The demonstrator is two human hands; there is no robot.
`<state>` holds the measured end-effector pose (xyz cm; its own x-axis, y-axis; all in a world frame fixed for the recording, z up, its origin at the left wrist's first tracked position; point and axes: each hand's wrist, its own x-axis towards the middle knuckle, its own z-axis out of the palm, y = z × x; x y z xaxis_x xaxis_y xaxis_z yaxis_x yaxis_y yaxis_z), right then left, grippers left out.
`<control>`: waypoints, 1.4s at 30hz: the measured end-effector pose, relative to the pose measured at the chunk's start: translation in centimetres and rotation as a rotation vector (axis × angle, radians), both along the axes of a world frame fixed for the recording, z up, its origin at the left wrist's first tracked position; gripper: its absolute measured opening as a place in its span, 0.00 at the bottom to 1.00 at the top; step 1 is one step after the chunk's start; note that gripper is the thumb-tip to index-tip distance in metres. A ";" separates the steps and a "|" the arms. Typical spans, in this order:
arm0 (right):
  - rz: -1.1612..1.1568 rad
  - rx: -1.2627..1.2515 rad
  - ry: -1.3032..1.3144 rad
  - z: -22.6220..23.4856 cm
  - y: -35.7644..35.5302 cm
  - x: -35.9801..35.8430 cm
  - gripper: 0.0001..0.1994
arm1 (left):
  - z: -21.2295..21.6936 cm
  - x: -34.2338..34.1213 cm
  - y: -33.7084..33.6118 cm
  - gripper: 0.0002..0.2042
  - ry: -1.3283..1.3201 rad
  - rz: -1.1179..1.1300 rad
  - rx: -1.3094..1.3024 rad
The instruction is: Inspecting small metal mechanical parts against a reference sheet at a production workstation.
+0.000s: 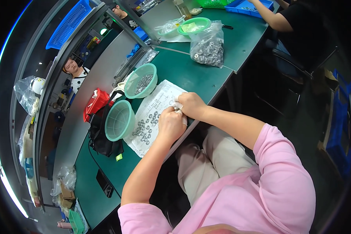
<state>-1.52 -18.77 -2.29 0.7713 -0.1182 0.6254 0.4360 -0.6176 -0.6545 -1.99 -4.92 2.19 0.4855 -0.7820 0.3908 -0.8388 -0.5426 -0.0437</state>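
My left hand [170,124] and my right hand [192,105] meet over the near edge of a white paper sheet [163,91] with print on it. The fingers of both are curled and pressed together, with white coverings on some of them. Whatever is pinched between them is hidden. Beside my left hand, many small grey metal ring-shaped parts [143,131] lie loose on the sheet. A green mesh basket [119,120] stands just past these parts. Another green basket [154,80], farther off, holds a heap of small grey parts [145,82].
A clear plastic bag [208,46] full of grey metal parts sits at the far right. Behind it are a green basin [202,24] and a blue tray [247,8], where another person's arm [269,17] reaches. A black bag [101,132], red container [97,102] and phone [104,182] lie leftward.
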 end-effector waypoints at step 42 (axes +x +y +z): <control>-0.019 0.767 -0.087 1.0 -0.6 0.4 0.11 | 1.1 3.2 -1.3 0.12 0.258 0.239 -0.270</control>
